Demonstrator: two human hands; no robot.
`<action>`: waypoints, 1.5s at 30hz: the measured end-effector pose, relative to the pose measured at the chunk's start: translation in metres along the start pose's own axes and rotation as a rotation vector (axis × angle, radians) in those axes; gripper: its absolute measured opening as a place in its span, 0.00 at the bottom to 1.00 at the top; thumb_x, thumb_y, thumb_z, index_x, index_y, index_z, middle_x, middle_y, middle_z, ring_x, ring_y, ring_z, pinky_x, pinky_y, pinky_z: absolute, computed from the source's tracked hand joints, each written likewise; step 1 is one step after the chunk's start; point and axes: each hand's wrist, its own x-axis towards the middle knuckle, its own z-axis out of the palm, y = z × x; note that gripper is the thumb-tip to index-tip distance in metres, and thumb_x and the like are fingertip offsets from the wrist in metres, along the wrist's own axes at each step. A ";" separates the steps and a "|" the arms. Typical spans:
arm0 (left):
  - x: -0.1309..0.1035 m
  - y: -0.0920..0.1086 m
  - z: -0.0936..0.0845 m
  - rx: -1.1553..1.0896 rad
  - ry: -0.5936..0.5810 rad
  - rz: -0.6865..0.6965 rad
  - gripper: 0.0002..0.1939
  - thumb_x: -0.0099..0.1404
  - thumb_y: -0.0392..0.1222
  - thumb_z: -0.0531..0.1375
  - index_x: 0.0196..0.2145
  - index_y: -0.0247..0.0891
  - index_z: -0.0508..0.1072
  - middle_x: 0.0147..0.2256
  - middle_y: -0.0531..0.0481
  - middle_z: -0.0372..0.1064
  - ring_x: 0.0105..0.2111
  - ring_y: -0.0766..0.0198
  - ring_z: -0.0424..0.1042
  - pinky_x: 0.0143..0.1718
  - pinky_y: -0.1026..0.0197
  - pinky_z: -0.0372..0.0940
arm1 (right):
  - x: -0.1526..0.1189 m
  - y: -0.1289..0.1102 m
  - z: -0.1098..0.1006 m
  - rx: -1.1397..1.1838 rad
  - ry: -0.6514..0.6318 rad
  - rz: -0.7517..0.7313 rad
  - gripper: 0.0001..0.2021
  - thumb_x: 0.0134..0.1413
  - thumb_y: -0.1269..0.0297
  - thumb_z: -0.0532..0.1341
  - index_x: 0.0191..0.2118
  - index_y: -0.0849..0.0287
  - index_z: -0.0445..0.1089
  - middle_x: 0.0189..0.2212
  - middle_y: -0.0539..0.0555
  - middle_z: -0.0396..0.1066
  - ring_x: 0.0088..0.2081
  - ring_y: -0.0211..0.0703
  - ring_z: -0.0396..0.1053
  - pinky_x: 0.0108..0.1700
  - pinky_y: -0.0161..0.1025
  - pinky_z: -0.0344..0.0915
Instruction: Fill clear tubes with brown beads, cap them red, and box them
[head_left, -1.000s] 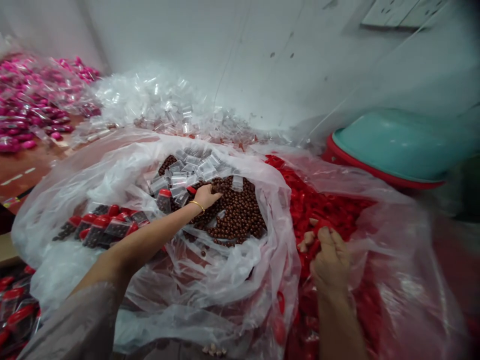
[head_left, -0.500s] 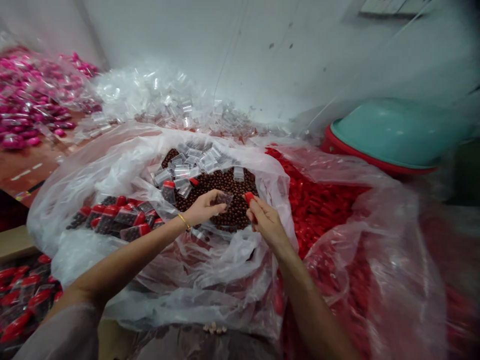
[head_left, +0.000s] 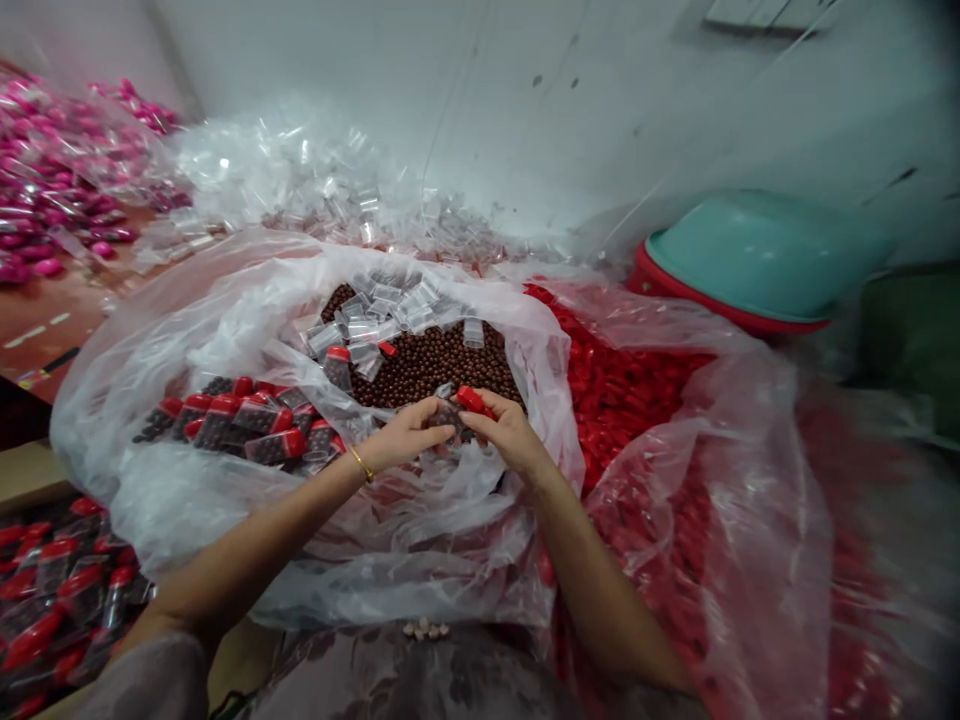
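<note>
My left hand (head_left: 420, 432) is closed around a small clear plastic container (head_left: 448, 416) with dark balls inside. Fingers of my right hand (head_left: 504, 432) pinch a red cap (head_left: 474, 402) at the container's open end; whether it is seated there I cannot tell. Both hands are over the near edge of a heap of small brown balls (head_left: 431, 362) in a white plastic bag (head_left: 300, 545). Empty clear containers (head_left: 409, 305) lie on the back of the heap. To the left, filled containers with red caps (head_left: 244, 420) rest on the bag.
Red caps (head_left: 626, 400) fill a clear bag on the right. Behind it sits a teal basin (head_left: 772, 255) on a red one. Clear containers (head_left: 277, 170) are piled along the wall, pink pieces (head_left: 60, 180) at far left, more red-capped containers (head_left: 64, 590) at lower left.
My right hand has moved left with the red cap, bringing it to the container in my left hand. My left hand has come slightly lower. The whole view has shifted a little.
</note>
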 end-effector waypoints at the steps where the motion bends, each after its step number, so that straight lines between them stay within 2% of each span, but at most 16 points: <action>1: -0.002 0.000 0.001 0.006 0.012 0.008 0.20 0.52 0.51 0.63 0.35 0.34 0.64 0.32 0.50 0.64 0.32 0.67 0.65 0.30 0.65 0.65 | -0.001 -0.001 0.000 0.063 -0.005 0.029 0.17 0.44 0.54 0.62 0.38 0.58 0.69 0.21 0.44 0.60 0.17 0.29 0.51 0.16 0.29 0.53; 4: -0.008 0.000 0.005 0.055 0.071 0.030 0.18 0.54 0.49 0.61 0.38 0.35 0.64 0.32 0.51 0.64 0.30 0.69 0.64 0.29 0.66 0.63 | -0.004 -0.002 0.001 0.252 -0.011 0.140 0.19 0.46 0.49 0.56 0.39 0.57 0.67 0.17 0.41 0.54 0.14 0.29 0.44 0.15 0.31 0.54; 6: -0.010 -0.002 0.009 0.077 0.074 0.047 0.16 0.55 0.47 0.60 0.38 0.35 0.64 0.32 0.52 0.63 0.28 0.70 0.63 0.28 0.67 0.62 | -0.007 -0.003 0.002 0.241 0.003 0.147 0.19 0.45 0.51 0.57 0.40 0.57 0.67 0.18 0.42 0.55 0.14 0.29 0.44 0.16 0.31 0.55; 11: -0.013 -0.006 0.017 0.066 0.092 0.100 0.15 0.57 0.46 0.58 0.39 0.35 0.64 0.31 0.52 0.62 0.25 0.71 0.61 0.26 0.67 0.60 | -0.021 -0.002 0.003 -0.043 0.067 -0.002 0.21 0.49 0.53 0.56 0.46 0.59 0.70 0.19 0.45 0.57 0.18 0.31 0.52 0.19 0.31 0.54; 15: -0.014 -0.011 0.018 0.168 0.114 0.122 0.16 0.60 0.49 0.56 0.40 0.35 0.64 0.30 0.52 0.61 0.26 0.70 0.59 0.27 0.67 0.58 | -0.032 -0.006 0.003 -0.301 0.099 -0.113 0.20 0.54 0.55 0.54 0.50 0.56 0.70 0.19 0.47 0.59 0.20 0.35 0.54 0.21 0.33 0.54; 22: -0.019 -0.011 0.020 0.464 0.176 0.206 0.15 0.59 0.49 0.57 0.38 0.35 0.66 0.32 0.51 0.64 0.32 0.66 0.62 0.34 0.64 0.57 | -0.041 -0.005 -0.001 -0.434 0.047 -0.114 0.20 0.58 0.56 0.51 0.51 0.55 0.70 0.18 0.46 0.64 0.20 0.37 0.60 0.24 0.35 0.61; 25: -0.021 -0.010 0.024 0.402 0.183 0.172 0.14 0.58 0.49 0.58 0.33 0.35 0.66 0.29 0.53 0.62 0.29 0.67 0.60 0.31 0.65 0.56 | -0.047 -0.001 -0.001 -0.504 0.055 -0.167 0.19 0.58 0.57 0.51 0.51 0.55 0.70 0.30 0.51 0.74 0.34 0.43 0.71 0.38 0.41 0.68; 28: -0.022 -0.007 0.029 0.254 0.145 0.082 0.15 0.57 0.51 0.58 0.29 0.35 0.63 0.24 0.56 0.57 0.25 0.70 0.56 0.26 0.66 0.53 | -0.055 0.002 0.001 -0.632 0.073 -0.234 0.20 0.58 0.59 0.52 0.52 0.57 0.69 0.45 0.56 0.73 0.46 0.47 0.71 0.49 0.45 0.66; 32: -0.024 -0.003 0.031 0.255 0.109 0.071 0.17 0.56 0.53 0.58 0.27 0.35 0.63 0.24 0.56 0.56 0.25 0.70 0.55 0.26 0.67 0.53 | -0.063 0.004 0.002 -0.712 0.043 -0.277 0.21 0.59 0.60 0.49 0.55 0.58 0.66 0.47 0.57 0.72 0.45 0.46 0.72 0.48 0.42 0.68; 35: -0.025 -0.010 0.028 0.347 0.119 0.060 0.18 0.57 0.55 0.57 0.27 0.34 0.64 0.24 0.55 0.57 0.25 0.70 0.56 0.25 0.67 0.52 | -0.068 0.005 -0.001 -0.760 -0.009 -0.319 0.20 0.59 0.61 0.49 0.53 0.59 0.68 0.42 0.58 0.75 0.40 0.46 0.74 0.41 0.41 0.70; 37: -0.026 -0.016 0.027 0.412 0.051 0.041 0.18 0.58 0.55 0.57 0.28 0.34 0.65 0.23 0.55 0.58 0.24 0.70 0.56 0.25 0.67 0.52 | -0.071 0.004 -0.006 -0.803 -0.040 -0.365 0.18 0.58 0.62 0.50 0.47 0.59 0.72 0.36 0.58 0.76 0.34 0.45 0.74 0.35 0.39 0.70; 39: -0.026 -0.019 0.028 0.499 -0.063 0.054 0.18 0.57 0.54 0.59 0.29 0.34 0.67 0.23 0.55 0.60 0.24 0.70 0.58 0.24 0.67 0.53 | -0.072 0.002 -0.012 -0.843 -0.040 -0.440 0.16 0.57 0.61 0.51 0.37 0.58 0.76 0.29 0.56 0.76 0.29 0.44 0.73 0.30 0.38 0.68; 41: -0.026 -0.017 0.032 0.639 -0.165 0.104 0.17 0.55 0.53 0.62 0.29 0.35 0.68 0.23 0.55 0.62 0.24 0.69 0.61 0.24 0.68 0.53 | -0.068 0.002 -0.016 -0.836 0.027 -0.490 0.16 0.57 0.60 0.51 0.28 0.56 0.75 0.22 0.53 0.73 0.24 0.42 0.70 0.27 0.38 0.66; 42: -0.026 -0.014 0.034 0.726 -0.190 0.123 0.17 0.54 0.53 0.62 0.30 0.35 0.68 0.24 0.54 0.64 0.24 0.69 0.62 0.23 0.67 0.52 | -0.065 0.003 -0.015 -0.792 0.074 -0.485 0.18 0.57 0.59 0.50 0.27 0.56 0.74 0.21 0.53 0.72 0.23 0.42 0.69 0.27 0.38 0.66; 43: -0.025 -0.010 0.036 0.815 -0.197 0.135 0.17 0.54 0.53 0.62 0.31 0.35 0.69 0.24 0.53 0.65 0.25 0.67 0.64 0.23 0.67 0.52 | -0.061 0.005 -0.013 -0.725 0.116 -0.451 0.19 0.58 0.57 0.48 0.29 0.56 0.75 0.21 0.52 0.71 0.24 0.41 0.68 0.28 0.39 0.66; 45: -0.026 -0.004 0.040 0.973 -0.163 0.141 0.16 0.56 0.53 0.60 0.34 0.36 0.70 0.26 0.51 0.69 0.27 0.64 0.68 0.22 0.65 0.51 | -0.053 0.011 -0.004 -0.555 0.158 -0.321 0.23 0.60 0.54 0.43 0.41 0.56 0.73 0.26 0.52 0.70 0.28 0.41 0.69 0.32 0.40 0.67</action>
